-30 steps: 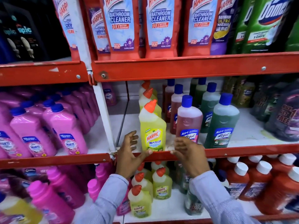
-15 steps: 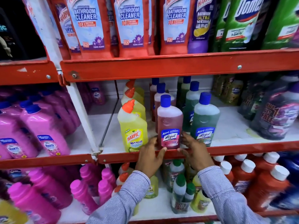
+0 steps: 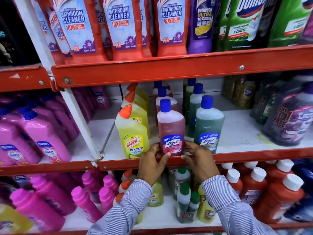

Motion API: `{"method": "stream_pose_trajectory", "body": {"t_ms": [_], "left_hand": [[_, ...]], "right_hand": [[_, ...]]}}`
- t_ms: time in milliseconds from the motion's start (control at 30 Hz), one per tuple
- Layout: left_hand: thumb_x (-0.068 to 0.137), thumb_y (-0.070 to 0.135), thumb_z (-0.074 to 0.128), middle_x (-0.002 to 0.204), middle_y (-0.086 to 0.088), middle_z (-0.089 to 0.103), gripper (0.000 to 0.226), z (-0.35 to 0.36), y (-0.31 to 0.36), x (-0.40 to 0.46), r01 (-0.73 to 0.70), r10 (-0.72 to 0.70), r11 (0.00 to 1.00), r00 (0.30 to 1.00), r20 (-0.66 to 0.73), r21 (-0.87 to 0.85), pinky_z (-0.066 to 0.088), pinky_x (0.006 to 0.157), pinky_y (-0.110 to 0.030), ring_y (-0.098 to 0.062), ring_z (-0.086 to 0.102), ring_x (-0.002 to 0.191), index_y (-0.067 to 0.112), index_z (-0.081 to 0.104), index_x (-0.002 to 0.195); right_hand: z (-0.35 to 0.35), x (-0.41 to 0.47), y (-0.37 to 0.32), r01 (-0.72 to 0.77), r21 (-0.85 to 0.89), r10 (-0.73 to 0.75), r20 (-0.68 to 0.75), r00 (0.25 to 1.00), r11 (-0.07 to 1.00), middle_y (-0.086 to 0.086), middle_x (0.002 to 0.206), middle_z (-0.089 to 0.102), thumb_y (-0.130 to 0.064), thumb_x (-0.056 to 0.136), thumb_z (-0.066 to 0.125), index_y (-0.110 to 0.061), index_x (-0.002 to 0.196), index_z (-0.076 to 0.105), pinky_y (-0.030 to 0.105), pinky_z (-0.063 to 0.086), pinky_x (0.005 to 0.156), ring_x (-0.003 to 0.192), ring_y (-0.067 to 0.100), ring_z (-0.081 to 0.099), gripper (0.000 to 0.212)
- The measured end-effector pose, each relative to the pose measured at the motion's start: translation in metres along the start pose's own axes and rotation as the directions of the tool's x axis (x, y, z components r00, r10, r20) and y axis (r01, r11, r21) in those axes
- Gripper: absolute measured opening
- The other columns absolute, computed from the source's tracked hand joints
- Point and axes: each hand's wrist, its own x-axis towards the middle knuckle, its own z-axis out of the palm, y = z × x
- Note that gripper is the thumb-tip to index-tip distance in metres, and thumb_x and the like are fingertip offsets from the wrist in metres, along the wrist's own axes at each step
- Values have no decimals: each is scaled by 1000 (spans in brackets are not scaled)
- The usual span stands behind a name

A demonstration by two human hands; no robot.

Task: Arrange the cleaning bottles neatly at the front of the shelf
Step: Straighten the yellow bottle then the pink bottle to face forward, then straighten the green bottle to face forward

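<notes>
A pink Lizol bottle (image 3: 171,128) with a blue cap stands upright at the front of the middle shelf (image 3: 254,156). My left hand (image 3: 152,164) cups its lower left side and my right hand (image 3: 198,161) its lower right side, fingers on the base. A yellow Harpic bottle (image 3: 133,133) with an orange cap stands just left of it. A green Lizol bottle (image 3: 209,126) stands just right. More bottles of each kind line up behind these three.
Pink bottles (image 3: 40,134) fill the left bay past the white upright (image 3: 79,119). Dark shrink-wrapped packs (image 3: 288,119) sit at the right. Red bathroom cleaner bottles (image 3: 122,28) stand on the shelf above. Small bottles crowd the shelf below (image 3: 183,197).
My hands moved from the yellow Harpic bottle to the pink Lizol bottle and closed on its base. The view shifted right and nearer.
</notes>
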Motion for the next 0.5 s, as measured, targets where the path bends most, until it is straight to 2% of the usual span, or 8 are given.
{"method": "stream_pose_trajectory", "body": {"t_ms": [33,100,167,200,267,333,400,500], "left_hand": [[82,50,73,111,1,77,47,1,4,-3,1,-4,999,999,-49,-50,58,90,-37,-13,71,100,21,63,118],[81,34,80,114,2,71,46,3,13,-13,-31,7,991,983,-181,-131,55,93,-28,-7,66,105,21,60,120],[81,23,81,111,0,65,38,10,26,-25,-146,111,984,948,-297,-98,48,92,-13,-3,60,107,17,63,113],[81,19,81,108,-2,64,32,16,32,-29,-199,166,977,934,-317,-73,45,91,-9,-2,59,105,15,65,108],[81,18,80,102,0,66,25,29,47,-31,-259,233,964,932,-279,-58,45,90,-9,-3,61,98,15,68,103],[82,25,78,103,2,70,29,43,62,-26,-235,219,969,960,-177,-75,47,89,-13,-5,63,94,19,68,109],[85,37,74,113,0,72,44,59,70,-18,-160,155,984,985,-82,-72,51,94,-23,-11,66,99,19,64,124],[88,45,65,117,-4,75,50,79,77,-7,-99,98,994,995,-24,-48,54,96,-32,-18,70,104,17,60,129]], "right_hand": [[-3,-3,3,20,8,-20,-29,999,1000,-3,115,73,-9,80,75,-21,125,61,18,49,96,98,-7,61,49],[-13,-13,10,51,6,-49,-145,988,999,-7,101,75,-9,78,78,-24,106,70,10,50,87,86,-13,64,32],[-28,-24,18,41,38,-27,-323,946,998,-8,85,74,-5,75,78,-25,82,69,14,54,75,75,-2,67,24],[-36,-27,24,25,58,1,-411,912,998,-6,81,72,-3,74,77,-24,79,66,21,55,72,72,3,67,24],[-51,-27,38,-10,67,43,-507,861,998,-1,87,69,-4,73,77,-20,87,61,28,55,74,77,14,67,27],[-62,-19,52,-49,94,85,-430,899,994,4,107,67,-6,76,77,-17,109,57,30,54,84,91,19,66,41],[-67,-12,64,-75,101,99,-260,961,992,1,119,65,-9,81,74,-17,130,48,31,52,92,102,17,65,56],[-70,-5,73,-43,17,45,-146,988,999,0,117,70,-8,85,69,-19,135,47,30,52,96,103,13,68,56]]}}
